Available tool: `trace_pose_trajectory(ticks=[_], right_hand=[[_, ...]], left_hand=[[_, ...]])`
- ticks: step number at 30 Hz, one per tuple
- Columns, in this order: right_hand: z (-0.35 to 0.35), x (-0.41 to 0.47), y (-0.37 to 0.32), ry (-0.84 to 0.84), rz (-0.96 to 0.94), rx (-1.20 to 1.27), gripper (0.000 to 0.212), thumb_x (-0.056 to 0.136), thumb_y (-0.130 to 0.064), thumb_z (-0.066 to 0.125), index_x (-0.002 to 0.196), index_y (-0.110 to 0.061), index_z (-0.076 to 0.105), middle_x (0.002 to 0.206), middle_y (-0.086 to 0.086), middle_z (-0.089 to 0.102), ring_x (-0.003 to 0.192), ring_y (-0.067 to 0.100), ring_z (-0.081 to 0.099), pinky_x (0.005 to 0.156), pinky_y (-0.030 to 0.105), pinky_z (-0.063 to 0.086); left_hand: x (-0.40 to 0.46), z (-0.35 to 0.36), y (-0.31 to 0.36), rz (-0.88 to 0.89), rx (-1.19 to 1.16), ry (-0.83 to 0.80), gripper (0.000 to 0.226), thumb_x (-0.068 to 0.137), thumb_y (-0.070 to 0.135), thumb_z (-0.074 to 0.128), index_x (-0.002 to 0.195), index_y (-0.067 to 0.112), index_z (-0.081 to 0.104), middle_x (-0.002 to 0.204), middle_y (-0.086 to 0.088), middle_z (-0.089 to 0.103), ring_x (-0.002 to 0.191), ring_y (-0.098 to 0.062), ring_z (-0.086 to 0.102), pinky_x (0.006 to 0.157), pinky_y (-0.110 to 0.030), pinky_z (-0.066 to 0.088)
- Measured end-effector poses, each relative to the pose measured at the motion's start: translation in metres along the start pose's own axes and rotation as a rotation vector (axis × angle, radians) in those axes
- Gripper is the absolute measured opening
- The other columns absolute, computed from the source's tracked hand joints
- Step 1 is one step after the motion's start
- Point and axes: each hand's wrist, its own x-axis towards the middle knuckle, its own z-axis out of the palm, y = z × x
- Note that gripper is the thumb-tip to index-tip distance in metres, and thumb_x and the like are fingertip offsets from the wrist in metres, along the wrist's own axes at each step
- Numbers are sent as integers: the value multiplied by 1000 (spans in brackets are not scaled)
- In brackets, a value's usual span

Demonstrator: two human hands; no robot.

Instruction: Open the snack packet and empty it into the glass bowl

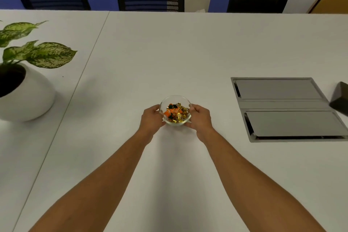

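A small glass bowl (175,100) stands on the white table in the middle of the view. It holds a heap of wrapped sweets (176,112) in gold, orange and dark green. My left hand (151,118) cups the bowl's left side and my right hand (200,117) cups its right side, fingers curled against the glass. A strip of clear or white wrapper (177,123) shows along the bowl's near edge between my hands; whether it is the snack packet I cannot tell.
A potted plant in a round white pot (28,96) stands at the left. A grey cable hatch (284,108) is set into the table at the right, with a dark object (339,98) at the right edge. Chairs stand beyond the far edge.
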Motion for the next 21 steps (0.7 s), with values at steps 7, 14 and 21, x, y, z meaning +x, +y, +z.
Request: trace_pose_trajectory(ticks=[7,14,21], right_hand=[[19,54,-21,5,14,-34,20,100,-16,51,105,-16,70,106,10,69,101,30,69,81,51,61],[23,70,-28,-29,8,41,21,101,-19,49,103,-14,69,108,11,68,102,29,68,83,48,60],[12,40,-24,-7,-171,-387,37,104,-36,37,131,-15,53,131,12,57,124,28,49,111,44,39]], left_hand=[[52,4,18,42,17,1,30,93,-2,46,105,17,67,88,-2,70,79,-17,69,55,-18,56],[74,7,23,61,70,16,31,98,5,46,124,10,62,109,-11,68,101,-28,67,83,-34,58],[49,-5,17,-11,238,69,66,96,41,53,150,9,31,153,-13,42,137,-31,45,113,-47,37]])
